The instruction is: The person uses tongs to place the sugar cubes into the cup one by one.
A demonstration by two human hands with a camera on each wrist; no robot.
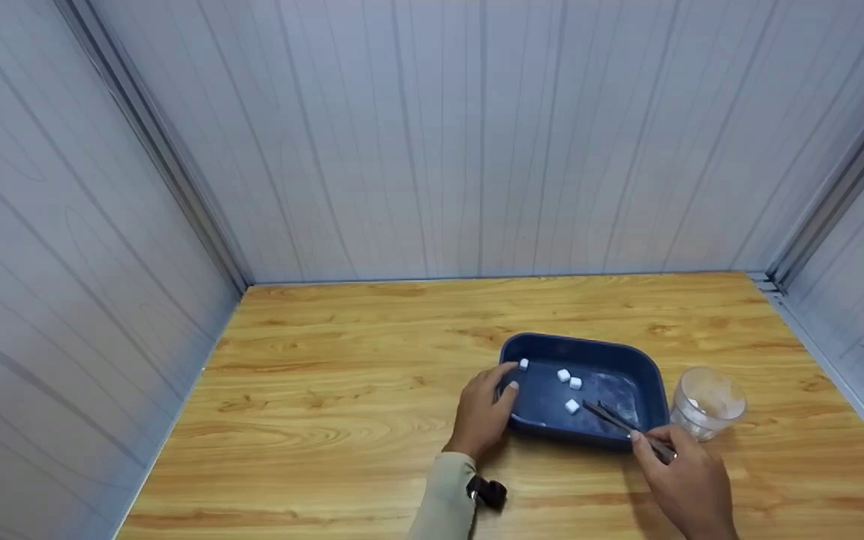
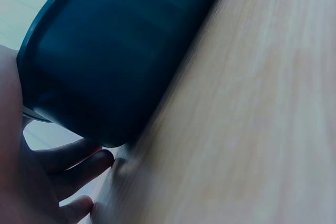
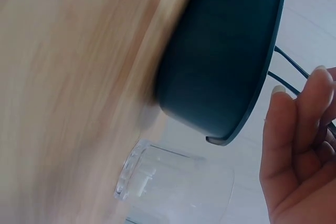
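Note:
My left hand (image 1: 483, 409) holds the left end of a dark blue tray (image 1: 657, 382), thumb over the rim; in the left wrist view other fingers (image 2: 86, 171) lie by its outer wall. Several small white cubes (image 1: 563, 375) lie inside the tray, one of them in the far left corner. With my right hand (image 1: 691, 476) I grip metal tweezers (image 1: 616, 420) over the tray's near right rim. Their tips are slightly apart, just right of the nearest white cube (image 1: 572, 406), with nothing visible between them.
A clear glass (image 1: 709, 401) stands right of the tray, close to my right hand, with something white (image 3: 140, 182) at its bottom. The wooden table (image 1: 342, 390) is bounded by pale panel walls (image 1: 432, 150) at the back and both sides.

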